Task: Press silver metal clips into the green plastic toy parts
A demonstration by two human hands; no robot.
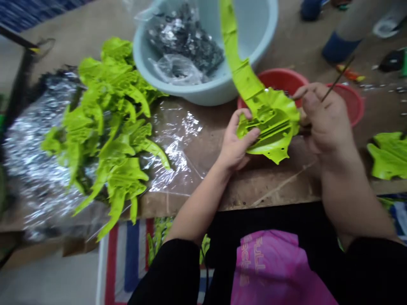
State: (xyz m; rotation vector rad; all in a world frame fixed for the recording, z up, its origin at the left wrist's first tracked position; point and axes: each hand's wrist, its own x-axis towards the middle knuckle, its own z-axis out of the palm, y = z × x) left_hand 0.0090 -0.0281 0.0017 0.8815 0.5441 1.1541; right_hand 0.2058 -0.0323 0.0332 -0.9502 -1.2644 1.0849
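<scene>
My left hand (237, 142) is closed on the near left edge of a lime-green plastic part (273, 123), thumb on its ribbed inner side. A long curved strip of this part reaches up over the basin rim. My right hand (327, 114) is closed at the part's right side, gripping a thin dark rod tool (338, 78) that sticks out up and to the right. Its fingertips are close to the part's edge; whether they touch it I cannot tell. To the left lies a heap of similar lime-green parts (111, 144).
Behind stands a pale blue basin (203, 95) with bags of small dark shiny pieces. Two red bowls (280, 76) (352, 106) sit behind my hands. Clear plastic (178, 156) covers part of the table. Another green part (389, 154) lies at right; a blue-based cylinder (341, 46) stands behind.
</scene>
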